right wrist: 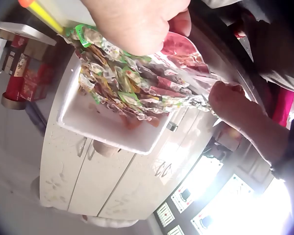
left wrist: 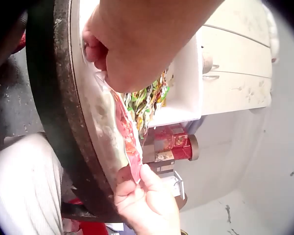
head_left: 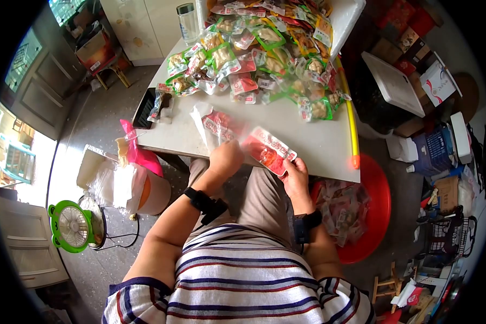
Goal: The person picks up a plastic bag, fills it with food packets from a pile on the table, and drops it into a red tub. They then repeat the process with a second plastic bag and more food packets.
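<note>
My right hand pinches the lower right corner of a flat, vacuum-style food packet with a red back and white print, held over the table's front edge. My left hand is curled just left of it. In the left wrist view its fingers grip clear plastic film at the far end of the same red packet, and my right hand pinches the near end. Beyond the left hand, a blurred clear pouch with red print overlaps the tabletop.
A heap of sealed snack packets covers the back of the table, before a white foam box. A glass stands back left. Low right, a red basin holds clear wrappers. A green fan stands left.
</note>
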Demonstrator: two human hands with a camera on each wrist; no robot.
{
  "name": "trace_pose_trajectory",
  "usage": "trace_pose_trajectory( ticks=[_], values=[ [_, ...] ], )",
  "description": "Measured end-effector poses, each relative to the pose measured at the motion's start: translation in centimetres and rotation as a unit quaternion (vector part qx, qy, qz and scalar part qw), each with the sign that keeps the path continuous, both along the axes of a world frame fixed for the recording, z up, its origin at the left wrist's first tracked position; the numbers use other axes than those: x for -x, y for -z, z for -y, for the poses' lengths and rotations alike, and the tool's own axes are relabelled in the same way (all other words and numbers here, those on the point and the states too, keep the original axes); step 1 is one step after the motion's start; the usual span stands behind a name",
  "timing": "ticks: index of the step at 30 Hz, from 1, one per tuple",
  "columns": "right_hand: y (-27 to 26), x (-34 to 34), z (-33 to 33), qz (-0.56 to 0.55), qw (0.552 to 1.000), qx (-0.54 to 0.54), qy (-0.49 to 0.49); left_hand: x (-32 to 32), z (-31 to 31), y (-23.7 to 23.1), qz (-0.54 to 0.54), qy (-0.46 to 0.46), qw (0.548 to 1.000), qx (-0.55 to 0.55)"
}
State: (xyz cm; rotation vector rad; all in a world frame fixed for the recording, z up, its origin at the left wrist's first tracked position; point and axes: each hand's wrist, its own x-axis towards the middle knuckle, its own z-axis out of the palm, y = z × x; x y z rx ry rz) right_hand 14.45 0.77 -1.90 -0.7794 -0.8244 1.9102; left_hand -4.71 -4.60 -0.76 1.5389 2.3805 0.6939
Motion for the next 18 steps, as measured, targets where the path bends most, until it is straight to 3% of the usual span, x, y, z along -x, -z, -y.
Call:
trace_pose_trajectory(
  ticks=[7, 11, 15, 18],
  values=[
    [-0.3, 1.8, -0.7, 0.045, 0.998, 0.015, -0.044, -0.8, 0.7, -2.8, 0.050, 0.042, 0.996, -0.063],
    [0.0, 4.8, -1.8, 0.075, 0.992, -0.002, -0.106, -0.9, 0.4, -1.7, -0.019, 0.050, 0.997, -0.056],
    [-1.3, 8.0, -1.6, 0.086, 0.977, 0.054, -0.186, -1.3, 0.7, -2.6, -0.050, 0.065, 0.994, -0.067],
    [-1.3, 9.2, -1.8, 0.176, 0.972, -0.046, -0.151, -1.2, 1.3, -2.4, -0.050, 0.060, 0.995, -0.067]
  ],
)
